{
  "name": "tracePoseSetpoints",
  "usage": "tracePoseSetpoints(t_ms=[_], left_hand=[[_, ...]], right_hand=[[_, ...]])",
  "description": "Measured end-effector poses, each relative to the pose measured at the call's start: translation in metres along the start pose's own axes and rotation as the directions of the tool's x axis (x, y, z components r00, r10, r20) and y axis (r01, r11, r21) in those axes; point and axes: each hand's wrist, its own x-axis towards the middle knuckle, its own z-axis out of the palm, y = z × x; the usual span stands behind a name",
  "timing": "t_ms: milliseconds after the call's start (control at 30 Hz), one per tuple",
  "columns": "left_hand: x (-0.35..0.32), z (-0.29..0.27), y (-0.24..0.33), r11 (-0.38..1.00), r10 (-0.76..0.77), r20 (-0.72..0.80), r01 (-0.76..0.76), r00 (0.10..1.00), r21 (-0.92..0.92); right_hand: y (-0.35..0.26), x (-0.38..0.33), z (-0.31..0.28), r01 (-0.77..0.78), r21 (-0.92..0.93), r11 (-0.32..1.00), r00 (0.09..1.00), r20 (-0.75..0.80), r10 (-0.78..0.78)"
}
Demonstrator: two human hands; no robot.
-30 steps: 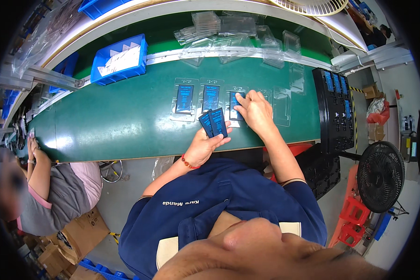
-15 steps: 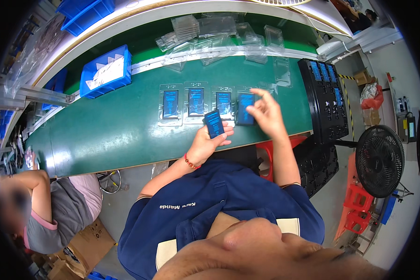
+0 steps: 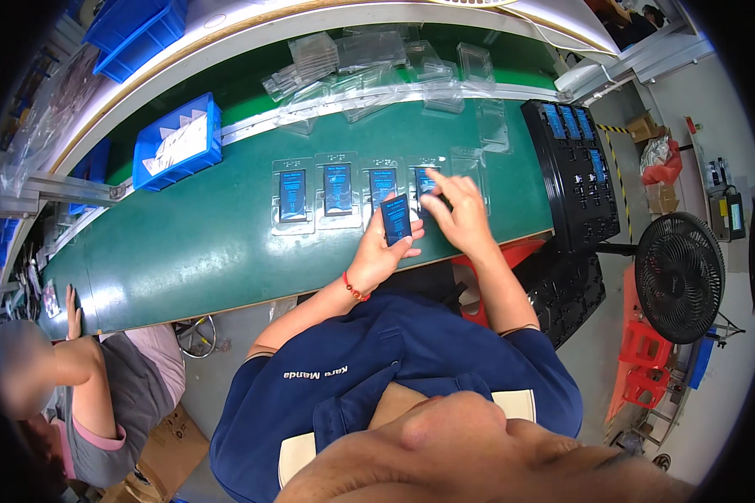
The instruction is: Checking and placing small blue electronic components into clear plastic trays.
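Observation:
My left hand [image 3: 381,251] holds a flat black phone battery [image 3: 397,222] with blue print, fingers behind it and thumb at its lower edge. Index finger and thumb apart, my right hand [image 3: 464,220] rests over another battery [image 3: 425,186], which lies in a clear plastic tray [image 3: 424,162]. It covers that battery's right side. Leftward in a row, similar batteries lie in clear trays: one [image 3: 382,183] partly behind the held battery, a second [image 3: 337,189], and a third [image 3: 293,195] at the end. Right of my right hand is a clear tray [image 3: 470,157] with no battery visible.
Stacked clear plastic cases [image 3: 369,52] lie along the back of the green table [image 3: 176,264]. A blue bin [image 3: 214,142] with white paper pieces stands at left. At right are a black rack [image 3: 566,197] holding batteries and a black fan [image 3: 679,277]. A person [image 3: 117,402] sits at left.
The view has shifted slightly, with the table things now further left. The battery under my right hand looks sharper and my index finger sits at its top. My left hand keeps its battery.

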Motion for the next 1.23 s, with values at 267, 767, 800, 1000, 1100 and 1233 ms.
tracePoseSetpoints(t_ms=[267,767,800,1000,1100,1233], left_hand=[[-0.006,-0.003,0.021,0.963,0.217,0.013,-0.216,0.976,0.161],[-0.001,-0.046,0.038,-0.116,0.526,-0.016,0.091,0.850,0.989],[-0.002,-0.048,0.039,-0.117,0.536,-0.027,0.106,0.844,0.987],[-0.018,-0.071,0.042,-0.110,0.616,-0.106,0.219,0.780,0.970],[-0.026,-0.095,0.052,-0.073,0.624,-0.129,0.222,0.770,0.972],[-0.051,-0.123,0.075,0.017,0.490,-0.213,0.234,0.845,0.972]], right_hand=[[0.028,-0.001,-0.015,-0.200,0.569,0.797,0.949,-0.090,0.302],[0.046,-0.026,0.006,-0.148,-0.237,0.960,0.971,-0.217,0.096],[0.043,-0.026,0.006,-0.139,-0.234,0.962,0.973,-0.212,0.089],[0.017,-0.004,0.025,0.096,-0.314,0.945,0.989,0.140,-0.054],[-0.007,0.007,0.036,0.123,-0.336,0.934,0.973,0.225,-0.047],[-0.030,0.021,0.063,0.116,-0.338,0.934,0.946,0.326,0.000]])
